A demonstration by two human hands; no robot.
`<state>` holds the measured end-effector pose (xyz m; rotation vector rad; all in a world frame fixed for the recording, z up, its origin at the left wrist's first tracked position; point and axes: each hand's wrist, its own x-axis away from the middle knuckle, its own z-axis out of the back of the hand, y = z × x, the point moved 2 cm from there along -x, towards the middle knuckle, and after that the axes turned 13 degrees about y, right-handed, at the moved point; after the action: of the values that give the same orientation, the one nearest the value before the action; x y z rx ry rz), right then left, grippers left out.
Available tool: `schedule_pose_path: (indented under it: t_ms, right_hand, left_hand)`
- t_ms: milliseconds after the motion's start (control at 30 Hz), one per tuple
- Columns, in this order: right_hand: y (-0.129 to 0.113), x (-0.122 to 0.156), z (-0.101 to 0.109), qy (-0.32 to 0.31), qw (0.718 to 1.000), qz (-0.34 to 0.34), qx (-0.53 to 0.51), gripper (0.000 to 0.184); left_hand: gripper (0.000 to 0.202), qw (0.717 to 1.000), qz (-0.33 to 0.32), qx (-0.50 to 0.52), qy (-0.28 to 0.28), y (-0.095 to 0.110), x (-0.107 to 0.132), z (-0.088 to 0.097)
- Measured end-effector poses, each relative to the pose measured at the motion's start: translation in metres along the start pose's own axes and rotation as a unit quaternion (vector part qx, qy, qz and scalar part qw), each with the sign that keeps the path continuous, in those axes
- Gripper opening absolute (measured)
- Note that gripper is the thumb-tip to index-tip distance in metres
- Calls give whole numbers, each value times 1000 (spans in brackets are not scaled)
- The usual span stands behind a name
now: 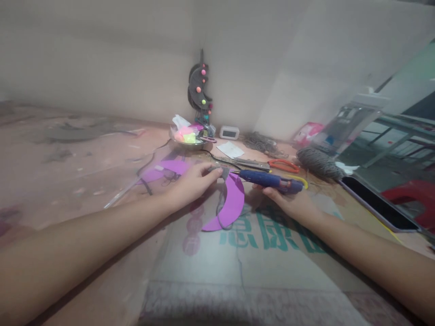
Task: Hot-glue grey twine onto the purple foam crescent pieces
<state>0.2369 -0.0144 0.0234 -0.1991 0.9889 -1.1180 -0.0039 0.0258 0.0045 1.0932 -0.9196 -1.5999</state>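
My left hand pinches the upper tip of a purple crescent-shaped foam piece, where a bit of grey cord is wrapped. My right hand grips a blue glue gun whose nozzle points left at that wrapped tip. A grey cord loop trails down over the purple crescent. The crescent lies on a printed woven sack spread over the floor.
A metal bowl with bright foam bits and a black crescent ornament stand by the wall. Orange scissors, a knife, a grey cord ball, a white timer and a phone lie to the right. Another purple piece lies at left.
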Motion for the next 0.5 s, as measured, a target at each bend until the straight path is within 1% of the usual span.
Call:
schedule_pose_path:
  t_ms: [100,167,300,400,500]
  right_hand:
    - [4,0,0,11,1000,1,14,19]
    - [6,0,-1,13,1000,1,16,20]
    - [5,-1,-2,6,1000,4,-5,21]
    - [3,-1,-3,-9,999,4,-34,23]
    - [3,0,-3,-17,999,8,-39,23]
  left_hand:
    - [35,1000,10,0,-6,-1,0,-1]
    - [34,1000,7,-8,6,0,0,-1]
    - [33,999,-6,-29,23,1,-1,-1]
    - [33,999,-10,-30,12,1,-2,-2]
    - [32,999,-15,-27,14,1,-2,-2]
